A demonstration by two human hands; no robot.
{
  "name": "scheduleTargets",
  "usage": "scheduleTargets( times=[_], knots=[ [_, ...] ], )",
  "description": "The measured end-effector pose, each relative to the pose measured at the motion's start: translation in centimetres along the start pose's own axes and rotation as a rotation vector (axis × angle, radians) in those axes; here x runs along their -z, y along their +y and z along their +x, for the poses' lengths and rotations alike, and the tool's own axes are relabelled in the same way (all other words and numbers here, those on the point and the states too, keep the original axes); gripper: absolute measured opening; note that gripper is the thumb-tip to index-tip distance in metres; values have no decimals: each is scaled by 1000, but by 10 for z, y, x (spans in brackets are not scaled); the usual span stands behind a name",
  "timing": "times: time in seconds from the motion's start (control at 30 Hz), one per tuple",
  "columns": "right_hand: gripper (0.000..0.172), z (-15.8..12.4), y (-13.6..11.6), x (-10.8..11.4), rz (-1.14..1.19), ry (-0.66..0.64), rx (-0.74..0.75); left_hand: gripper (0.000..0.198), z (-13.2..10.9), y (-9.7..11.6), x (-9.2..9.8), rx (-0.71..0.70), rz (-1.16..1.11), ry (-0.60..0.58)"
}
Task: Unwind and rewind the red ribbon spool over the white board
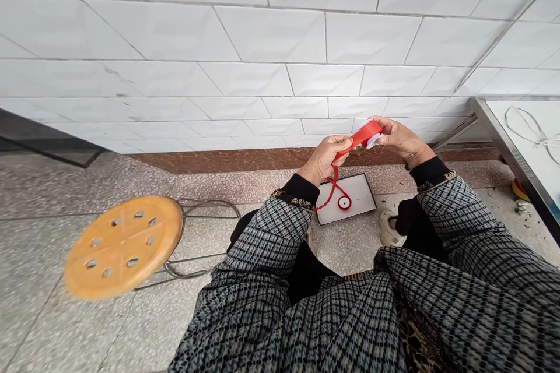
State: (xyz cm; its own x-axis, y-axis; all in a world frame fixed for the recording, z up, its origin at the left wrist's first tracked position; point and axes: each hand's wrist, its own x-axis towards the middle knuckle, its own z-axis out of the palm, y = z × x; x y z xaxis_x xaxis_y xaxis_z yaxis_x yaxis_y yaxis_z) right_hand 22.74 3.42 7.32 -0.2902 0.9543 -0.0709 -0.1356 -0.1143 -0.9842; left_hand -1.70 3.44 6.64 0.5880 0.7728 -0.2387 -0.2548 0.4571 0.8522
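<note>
My right hand grips a spool of red ribbon with white rims, held out in front of the tiled wall. A length of the ribbon runs from the spool to my left hand, whose thumb and fingers pinch it. From below my left hand a red strand hangs down in a loop. Under it, a shallow white tray with dark edges lies on the floor. A small red roll with a white centre sits in that tray, and the strand leads to it.
To the left stands a round orange stool with holes in its seat and thin metal legs. A metal-edged table with a white cord is at right. A yellow and red roll lies on the floor beneath it.
</note>
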Motion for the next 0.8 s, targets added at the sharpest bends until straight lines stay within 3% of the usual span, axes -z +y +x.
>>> scheduleTargets(
  times=[0.27,0.5,0.8],
  knots=[
    [75,1,3,-12,153,-61,-21,32,1,-4,-3,-18,-22,48],
    [86,4,14,-14,166,-18,-21,32,0,-11,-17,-59,-152,94],
    [89,5,23,-20,173,-71,-6,35,1,-9,-15,-25,-218,-2]
  ],
)
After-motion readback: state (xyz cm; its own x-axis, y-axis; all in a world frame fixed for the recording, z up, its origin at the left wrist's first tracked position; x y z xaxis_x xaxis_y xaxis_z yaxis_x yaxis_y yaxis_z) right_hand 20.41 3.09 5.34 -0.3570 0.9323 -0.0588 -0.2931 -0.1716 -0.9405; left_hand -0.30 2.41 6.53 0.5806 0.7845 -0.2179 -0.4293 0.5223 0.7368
